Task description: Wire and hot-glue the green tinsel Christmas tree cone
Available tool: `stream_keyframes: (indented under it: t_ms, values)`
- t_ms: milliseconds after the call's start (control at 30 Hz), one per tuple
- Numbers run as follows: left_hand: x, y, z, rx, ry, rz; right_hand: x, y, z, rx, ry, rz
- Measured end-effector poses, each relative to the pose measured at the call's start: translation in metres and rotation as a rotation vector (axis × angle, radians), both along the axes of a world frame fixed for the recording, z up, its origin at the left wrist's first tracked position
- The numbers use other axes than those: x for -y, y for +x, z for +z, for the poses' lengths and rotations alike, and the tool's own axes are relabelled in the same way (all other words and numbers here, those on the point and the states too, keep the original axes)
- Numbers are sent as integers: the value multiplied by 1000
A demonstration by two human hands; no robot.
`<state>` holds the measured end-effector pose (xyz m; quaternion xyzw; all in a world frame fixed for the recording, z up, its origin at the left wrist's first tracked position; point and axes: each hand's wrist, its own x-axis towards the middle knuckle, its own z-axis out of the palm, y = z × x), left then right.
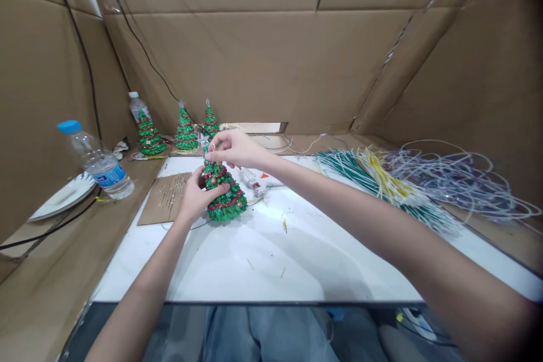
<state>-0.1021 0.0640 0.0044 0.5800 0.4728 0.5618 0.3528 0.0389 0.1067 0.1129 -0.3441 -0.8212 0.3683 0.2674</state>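
Note:
A small green Christmas tree figurine (227, 206) with red garlands and gold balls stands on the white tabletop (254, 260), leaning slightly. My left hand (199, 195) grips its left side, thumb across the front and fingers around behind. Near the star at its top, my right hand (233, 148) is closed in a pinch; a small reddish-white bit shows at the fingertips, too small to name. Behind the tree lies a white and red tool (254, 180), partly hidden by my right arm, that looks like a glue gun.
Several finished-looking trees (185, 130) stand at the back left. A piece of cardboard (159, 201) lies left of my hands. Farther left are a water bottle (108, 172) and a white plate (63, 198). Bundled green and yellow wires (373, 175) and tangled clear wires (458, 181) lie right.

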Motion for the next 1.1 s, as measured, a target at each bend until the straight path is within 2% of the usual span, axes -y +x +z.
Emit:
stream_keyframes:
  t_ms: [100, 200, 400, 600, 733, 867, 967, 1100]
  values:
    - [-1, 0, 0, 85, -33, 11, -5, -9, 4, -32, 65, 24]
    - [-3, -1, -2, 155, -52, 17, -15, -17, 1, -9, 154, 12]
    - [-10, -7, -7, 335, -147, 142, -26, -25, -5, 20, 156, -17]
    - [-11, -9, -1, 546, -281, 180, -3, -16, 10, -139, 306, -112]
    - [-9, -10, 4, 674, -316, 86, 21, -3, 10, -154, 309, -85]
    - [-9, -12, 4, 720, -334, 20, 36, 4, -4, 25, 320, -43]
    - [-9, -12, 2, 663, -294, 41, 39, 2, -14, 229, 372, -38]
    - [-9, -14, -1, 693, -277, 80, 38, -9, -22, 481, 495, -22]
